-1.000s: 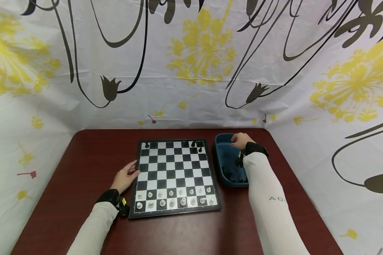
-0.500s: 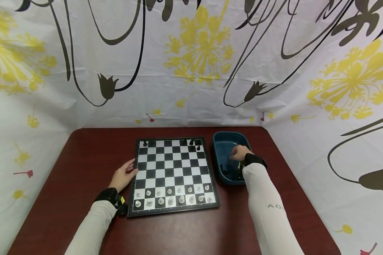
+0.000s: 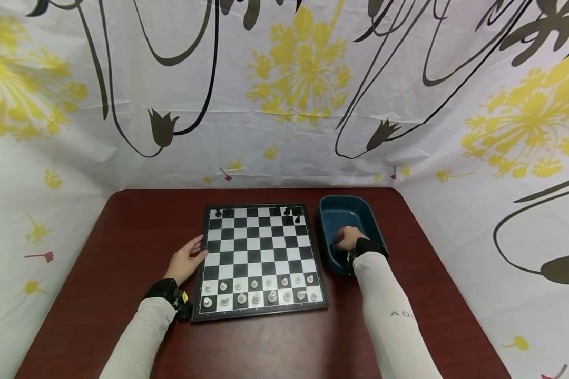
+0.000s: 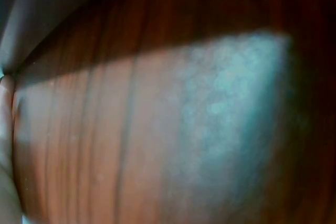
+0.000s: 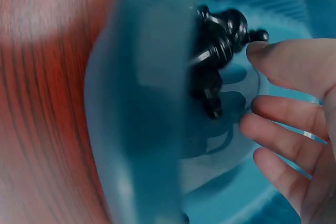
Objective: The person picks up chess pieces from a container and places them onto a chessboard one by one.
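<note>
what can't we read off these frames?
- Right hand grip: head view too small, wrist view shows fingers beside the black pieces, contact unclear.
- Piece count in the tub: hand and blurred rim hide it.
- Left wrist view: only blurred table.

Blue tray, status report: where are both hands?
Right hand inside blue tray, fingers open beside black pieces, none gripped. Left hand flat at chessboard edge. Nothing blocking.

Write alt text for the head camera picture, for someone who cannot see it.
A person's right hand reaches into a blue tray holding black chess pieces, beside a chessboard on a dark red table. The left hand rests at the board's left edge. White pieces fill the two near rows; a few black ones stand on the far rows.
</note>
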Motion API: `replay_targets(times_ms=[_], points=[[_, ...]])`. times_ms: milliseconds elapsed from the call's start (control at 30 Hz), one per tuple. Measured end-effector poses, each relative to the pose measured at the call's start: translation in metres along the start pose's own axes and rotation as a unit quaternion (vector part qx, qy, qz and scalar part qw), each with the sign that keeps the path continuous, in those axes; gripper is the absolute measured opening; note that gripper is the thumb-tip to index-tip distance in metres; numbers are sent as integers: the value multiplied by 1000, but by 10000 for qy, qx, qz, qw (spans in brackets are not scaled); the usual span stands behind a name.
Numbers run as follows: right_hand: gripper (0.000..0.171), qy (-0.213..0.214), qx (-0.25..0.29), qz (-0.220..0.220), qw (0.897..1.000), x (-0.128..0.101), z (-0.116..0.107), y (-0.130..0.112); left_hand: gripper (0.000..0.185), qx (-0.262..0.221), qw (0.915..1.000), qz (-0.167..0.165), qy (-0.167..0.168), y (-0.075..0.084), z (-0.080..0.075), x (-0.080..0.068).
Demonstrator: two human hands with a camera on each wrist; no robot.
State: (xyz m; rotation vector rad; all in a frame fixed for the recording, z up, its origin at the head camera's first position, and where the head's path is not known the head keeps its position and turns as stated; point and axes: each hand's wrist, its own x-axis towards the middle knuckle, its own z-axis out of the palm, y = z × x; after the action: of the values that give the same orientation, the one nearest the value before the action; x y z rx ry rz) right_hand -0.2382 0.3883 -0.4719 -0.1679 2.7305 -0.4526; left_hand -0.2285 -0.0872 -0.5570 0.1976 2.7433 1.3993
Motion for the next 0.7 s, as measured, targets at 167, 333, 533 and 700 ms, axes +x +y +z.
replay_targets(times_ms=[167,333,533,700], points=[[28,89,13,-316,9995,5,4,-3,58,-69,10000,-19,-1,2,-1,-1],[26,96,76,-520,9986,8,6,-6,58,-72,10000,-46,-35,3,-1,-2],[24,188,117,-703,9973,14,8,-5,58,-84,10000,-25,-33,3,-1,-2],[17,251,130,-779,9966,15,9,-5,58,-76,10000,-10,-8,3,-1,-2]])
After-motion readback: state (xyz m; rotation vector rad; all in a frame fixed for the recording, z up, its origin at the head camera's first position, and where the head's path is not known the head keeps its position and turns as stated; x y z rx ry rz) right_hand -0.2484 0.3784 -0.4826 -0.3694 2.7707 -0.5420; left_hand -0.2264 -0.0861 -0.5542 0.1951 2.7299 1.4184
